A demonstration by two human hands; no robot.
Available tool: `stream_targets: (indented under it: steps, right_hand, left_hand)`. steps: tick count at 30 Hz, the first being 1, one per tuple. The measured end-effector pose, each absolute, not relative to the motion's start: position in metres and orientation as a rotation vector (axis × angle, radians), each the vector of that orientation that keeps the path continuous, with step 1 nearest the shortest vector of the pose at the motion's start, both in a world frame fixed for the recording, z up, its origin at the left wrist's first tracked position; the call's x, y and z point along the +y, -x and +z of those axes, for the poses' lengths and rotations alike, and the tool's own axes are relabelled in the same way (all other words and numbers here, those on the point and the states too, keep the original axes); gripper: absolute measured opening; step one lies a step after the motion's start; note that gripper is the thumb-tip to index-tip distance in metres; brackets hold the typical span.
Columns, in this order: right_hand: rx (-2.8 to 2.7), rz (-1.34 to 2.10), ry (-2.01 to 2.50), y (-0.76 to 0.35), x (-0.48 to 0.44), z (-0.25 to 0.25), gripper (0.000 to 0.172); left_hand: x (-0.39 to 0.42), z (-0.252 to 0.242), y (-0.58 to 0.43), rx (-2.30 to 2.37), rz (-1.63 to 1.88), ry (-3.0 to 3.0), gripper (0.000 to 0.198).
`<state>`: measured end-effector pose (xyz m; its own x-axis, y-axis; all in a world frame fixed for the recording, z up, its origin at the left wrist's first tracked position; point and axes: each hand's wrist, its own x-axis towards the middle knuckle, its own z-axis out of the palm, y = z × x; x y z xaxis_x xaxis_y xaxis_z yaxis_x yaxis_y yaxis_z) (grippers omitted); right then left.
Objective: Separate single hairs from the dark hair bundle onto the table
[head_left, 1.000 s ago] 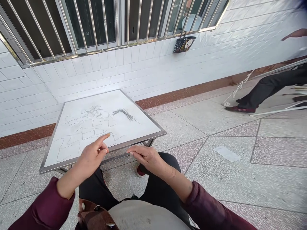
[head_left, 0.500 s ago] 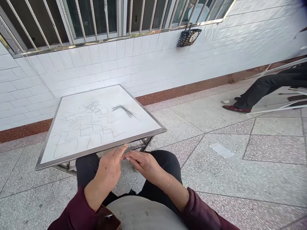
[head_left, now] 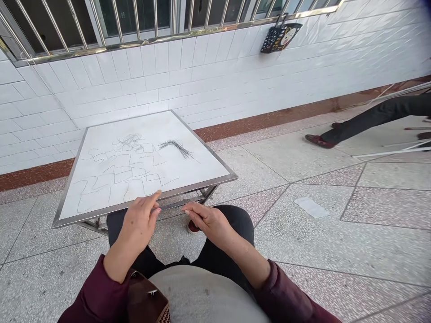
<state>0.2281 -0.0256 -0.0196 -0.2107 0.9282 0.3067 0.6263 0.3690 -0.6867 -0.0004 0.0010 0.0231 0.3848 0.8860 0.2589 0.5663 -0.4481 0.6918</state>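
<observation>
My left hand (head_left: 139, 220) is just over the near edge of a white-topped table (head_left: 205, 172), its index finger stretched out and the thumb apart. My right hand (head_left: 210, 222) is above my right knee, fingers curled with thumb and forefinger close together; whatever is in that pinch is too small to make out. A gap separates the two hands. On the tabletop lie many thin dark bent strands (head_left: 146, 175), like wire, spread singly. Behind them is a tangled clump (head_left: 132, 141), and to the right a bundle of similar strands (head_left: 178, 146).
The metal-framed table stands near a white tiled wall (head_left: 144, 96) below a barred window (head_left: 114, 22). A patterned bag (head_left: 280, 38) hangs from the bars. At right are another person's legs (head_left: 373, 119). White paper (head_left: 311, 207) lies on the floor. A brown bag (head_left: 146, 298) rests at my waist.
My hands were together at the fingertips; now they are apart, the left having moved left and the right slightly right. The other person's leg has shifted left, and the view has tilted slightly.
</observation>
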Motion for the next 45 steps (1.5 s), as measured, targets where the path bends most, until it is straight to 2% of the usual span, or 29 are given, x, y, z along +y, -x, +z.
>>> stream_targets:
  steps: [4,14,18,25,29,45]
  right_hand:
    - [-1.993,0.619,1.235,-0.213,-0.031,-0.012,0.026]
    - [-1.833,0.853,1.175,-0.213,-0.032,-0.011,0.022]
    - [-1.869,0.757,1.201,-0.209,-0.032,-0.012,0.015]
    - [-1.933,0.399,1.285,-0.204,-0.032,-0.018,0.012]
    - [-1.873,0.309,1.318,-0.2,-0.033,-0.021,0.011]
    - [-1.625,0.482,1.306,-0.187,-0.03,-0.034,0.01]
  left_hand:
    - [-0.012,0.021,-0.02,1.112,0.77,-2.082,0.045]
    - [-0.017,0.021,-0.019,1.22,0.917,-1.943,0.046]
    - [-0.018,0.019,-0.021,1.234,0.978,-1.977,0.043]
    - [-0.019,0.011,-0.024,1.241,0.965,-2.248,0.043]
    - [-0.02,0.01,-0.027,1.23,0.994,-2.304,0.043]
    - [-0.019,0.016,-0.031,1.262,0.912,-2.03,0.046]
